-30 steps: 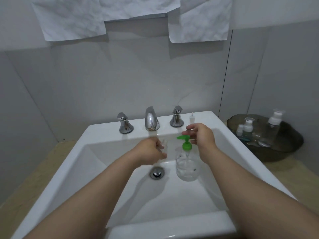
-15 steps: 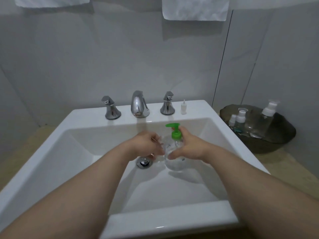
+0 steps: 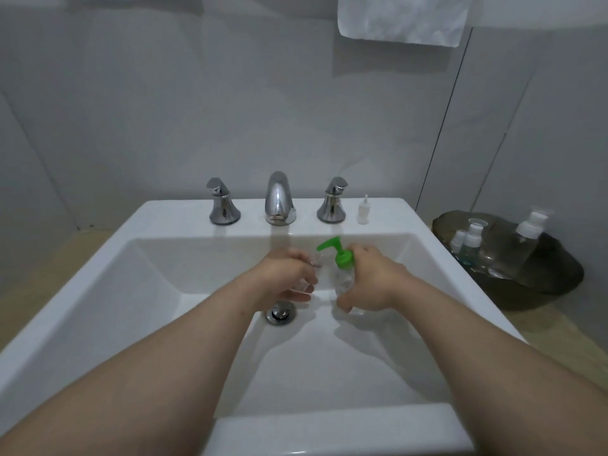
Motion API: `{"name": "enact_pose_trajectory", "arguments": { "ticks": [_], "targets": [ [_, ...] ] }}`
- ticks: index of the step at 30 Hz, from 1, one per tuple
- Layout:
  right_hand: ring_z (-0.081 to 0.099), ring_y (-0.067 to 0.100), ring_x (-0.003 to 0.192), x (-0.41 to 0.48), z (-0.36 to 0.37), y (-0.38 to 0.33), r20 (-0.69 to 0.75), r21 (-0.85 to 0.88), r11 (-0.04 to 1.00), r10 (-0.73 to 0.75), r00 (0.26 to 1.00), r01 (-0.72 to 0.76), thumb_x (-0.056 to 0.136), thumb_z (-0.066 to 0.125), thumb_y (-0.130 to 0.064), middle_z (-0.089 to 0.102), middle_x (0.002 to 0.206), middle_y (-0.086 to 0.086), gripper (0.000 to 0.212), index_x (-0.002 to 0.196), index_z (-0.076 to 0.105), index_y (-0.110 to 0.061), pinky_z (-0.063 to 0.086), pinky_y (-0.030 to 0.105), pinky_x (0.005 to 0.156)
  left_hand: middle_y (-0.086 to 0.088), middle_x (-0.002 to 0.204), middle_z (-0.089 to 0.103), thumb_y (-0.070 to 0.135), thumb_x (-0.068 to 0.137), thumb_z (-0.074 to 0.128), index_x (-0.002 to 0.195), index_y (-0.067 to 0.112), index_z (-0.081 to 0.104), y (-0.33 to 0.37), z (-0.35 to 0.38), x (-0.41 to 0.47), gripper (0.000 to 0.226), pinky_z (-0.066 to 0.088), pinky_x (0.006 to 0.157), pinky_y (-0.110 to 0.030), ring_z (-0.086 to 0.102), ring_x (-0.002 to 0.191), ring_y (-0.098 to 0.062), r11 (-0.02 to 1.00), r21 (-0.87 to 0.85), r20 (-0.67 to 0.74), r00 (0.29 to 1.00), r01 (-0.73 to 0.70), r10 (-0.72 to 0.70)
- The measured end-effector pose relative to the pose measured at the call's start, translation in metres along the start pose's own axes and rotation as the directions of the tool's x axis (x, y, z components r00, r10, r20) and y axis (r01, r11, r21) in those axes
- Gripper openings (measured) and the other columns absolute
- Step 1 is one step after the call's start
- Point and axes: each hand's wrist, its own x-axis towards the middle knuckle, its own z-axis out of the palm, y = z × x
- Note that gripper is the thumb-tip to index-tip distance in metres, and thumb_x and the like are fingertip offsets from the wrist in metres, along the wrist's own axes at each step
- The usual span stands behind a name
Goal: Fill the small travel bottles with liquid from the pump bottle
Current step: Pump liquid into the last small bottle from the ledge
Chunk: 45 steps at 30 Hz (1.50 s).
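Fingers [image 3: 343, 304] of the right hand [image 3: 375, 281] curl round the clear body of the pump bottle [image 3: 343, 279], with the thumb up by its green collar. The bottle sits at the centre of the frame, over the sink [image 3: 184, 212], and leans to the left. Its green spout points toward the upper left, at the other hand. Whether its base touches the basin floor cannot be told.

Just left of it, the left hand [image 3: 283, 278] grips a small clear travel bottle [image 3: 312, 263]. The fingers wrap its sides and the open neck faces the green spout. The two bottles are close together; whether they touch cannot be told.

A chrome drain [image 3: 280, 312] lies directly below the left hand. On the back ledge of the sink stand a chrome faucet [image 3: 279, 199] between two handles [image 3: 223, 204] [image 3: 332, 200]. A small white cap [image 3: 363, 210] stands just right of the right handle.

At the right edge of the frame a dark bowl [image 3: 543, 291] rests on the beige tabletop [image 3: 559, 334], beside the sink. It holds three capped bottles [image 3: 529, 238] with white tops. A white towel [image 3: 401, 18] hangs on the wall at the upper right.
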Motion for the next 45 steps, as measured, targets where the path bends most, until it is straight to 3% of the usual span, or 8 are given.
{"name": "enact_pose_trajectory", "arguments": {
  "ticks": [9, 17, 27, 33, 36, 39, 41, 45],
  "targets": [
    [0.057, 0.028, 0.116, -0.004, -0.005, -0.004, -0.022, -0.138, 0.99, 0.036, 0.999, -0.039, 0.065, 0.083, -0.046, 0.048, 0.13, -0.002, 0.084, 0.136, 0.041, -0.028, 0.036, 0.041, 0.086, -0.012, 0.099, 0.064, -0.007, 0.088, 0.055, 0.104, 0.007, 0.072, -0.002, 0.002, 0.003, 0.027, 0.06, 0.063, -0.029, 0.066, 0.085, -0.028, 0.999, -0.039, 0.035, 0.999, 0.009, -0.007],
    [0.054, 0.026, 0.1, -0.006, -0.011, -0.004, -0.01, -0.109, 0.99, 0.089, 0.996, -0.09, 0.062, 0.084, -0.041, 0.048, 0.123, -0.003, 0.081, 0.131, 0.043, -0.03, 0.037, 0.04, 0.084, -0.011, 0.094, 0.057, -0.002, 0.088, 0.044, 0.098, 0.006, 0.068, -0.003, -0.002, 0.003, 0.027, 0.054, 0.054, -0.028, 0.06, 0.066, -0.023, 0.997, -0.038, 0.03, 0.997, 0.074, -0.072],
    [0.055, 0.03, 0.112, -0.006, -0.008, -0.006, 0.014, -0.176, 0.984, 0.037, 0.999, -0.034, 0.063, 0.083, -0.038, 0.048, 0.126, 0.0, 0.082, 0.134, 0.043, -0.031, 0.037, 0.042, 0.087, -0.009, 0.095, 0.059, 0.001, 0.086, 0.045, 0.099, 0.009, 0.073, -0.005, 0.0, 0.003, 0.032, 0.052, 0.053, -0.027, 0.06, 0.069, -0.022, 0.996, 0.032, 0.057, 0.995, 0.08, -0.081],
    [0.055, 0.032, 0.117, -0.004, -0.009, -0.006, 0.064, -0.247, 0.969, 0.002, 0.998, 0.014, 0.066, 0.083, -0.043, 0.047, 0.131, 0.002, 0.085, 0.14, 0.041, -0.03, 0.041, 0.042, 0.09, -0.003, 0.072, 0.058, 0.037, 0.093, 0.04, 0.094, 0.008, 0.077, -0.003, -0.006, 0.004, 0.047, 0.028, 0.051, -0.026, 0.047, 0.053, -0.019, 0.995, 0.025, 0.12, 0.988, 0.094, -0.096],
    [0.055, 0.027, 0.122, 0.0, -0.009, -0.008, 0.112, 0.012, 0.999, -0.054, 0.992, 0.053, 0.06, 0.065, -0.071, 0.053, 0.137, -0.001, 0.081, 0.133, 0.055, -0.036, 0.045, 0.042, 0.104, -0.003, 0.065, 0.056, 0.068, 0.098, 0.032, 0.088, 0.008, 0.075, -0.009, -0.01, 0.006, 0.075, 0.024, 0.047, -0.025, 0.044, 0.049, -0.02, 0.986, 0.078, 0.12, 0.98, 0.147, -0.156],
    [0.06, 0.019, 0.117, -0.001, -0.006, -0.011, 0.091, 0.37, 0.927, -0.1, 0.991, 0.059, 0.08, 0.042, -0.091, 0.067, 0.127, -0.005, 0.081, 0.122, 0.071, -0.028, 0.047, 0.04, 0.105, -0.006, 0.066, 0.054, 0.067, 0.102, 0.027, 0.084, 0.007, 0.07, -0.015, -0.007, 0.005, 0.077, 0.024, 0.047, -0.025, 0.044, 0.05, -0.021, 0.977, 0.111, 0.106, 0.976, 0.181, -0.193],
    [0.063, 0.021, 0.111, -0.002, -0.004, -0.011, 0.027, 0.395, 0.917, -0.065, 0.998, 0.049, 0.086, 0.022, -0.092, 0.071, 0.119, -0.001, 0.095, 0.122, 0.075, -0.021, 0.047, 0.038, 0.102, -0.009, 0.067, 0.055, 0.057, 0.106, 0.025, 0.085, 0.005, 0.065, -0.016, -0.003, 0.005, 0.068, 0.028, 0.048, -0.026, 0.045, 0.05, -0.021, 0.98, 0.073, 0.102, 0.976, 0.188, -0.195],
    [0.064, 0.023, 0.077, 0.002, 0.006, -0.005, -0.166, 0.321, 0.946, -0.003, 0.986, 0.057, 0.086, 0.016, -0.092, 0.069, 0.074, 0.004, 0.099, 0.073, 0.069, -0.01, 0.05, 0.036, 0.074, -0.015, 0.07, 0.063, 0.038, 0.104, 0.037, 0.087, 0.005, 0.059, -0.013, 0.004, 0.0, 0.044, 0.034, 0.051, -0.029, 0.048, 0.051, -0.022, 0.979, 0.048, 0.152, 0.967, 0.2, -0.205]
  ]
}}
